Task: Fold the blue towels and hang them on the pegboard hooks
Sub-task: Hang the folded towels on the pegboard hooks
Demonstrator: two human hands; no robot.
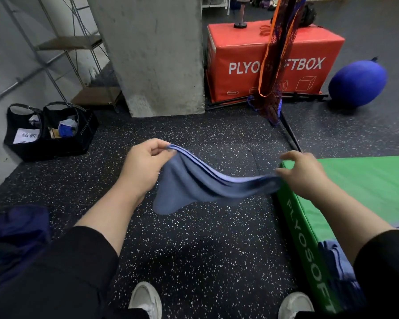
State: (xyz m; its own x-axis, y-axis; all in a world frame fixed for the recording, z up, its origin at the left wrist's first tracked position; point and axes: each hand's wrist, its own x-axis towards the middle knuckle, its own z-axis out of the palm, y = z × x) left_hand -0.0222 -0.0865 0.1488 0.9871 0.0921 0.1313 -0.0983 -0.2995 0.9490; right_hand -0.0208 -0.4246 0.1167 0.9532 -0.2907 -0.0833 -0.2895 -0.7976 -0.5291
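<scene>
While the towel (200,187) hangs in the air between both hands, folding looks to be the step in hand — several layered edges already run along its top. Left hand (145,164) pinches one end, right hand (302,173) pinches the other, beside the green box (355,180). Next comes another fold, then hanging; no pegboard is in view.

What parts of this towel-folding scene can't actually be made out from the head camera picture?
- Pegboard and hooks: nowhere in the head view.
- Right hand fingertips: motion blur smears where they pinch the blue towel.
- Second blue towel on the green box: partly hidden by the right sleeve.
- Red box lettering: partly covered by a hanging net.
- Black bags: contents too small to tell.
</scene>
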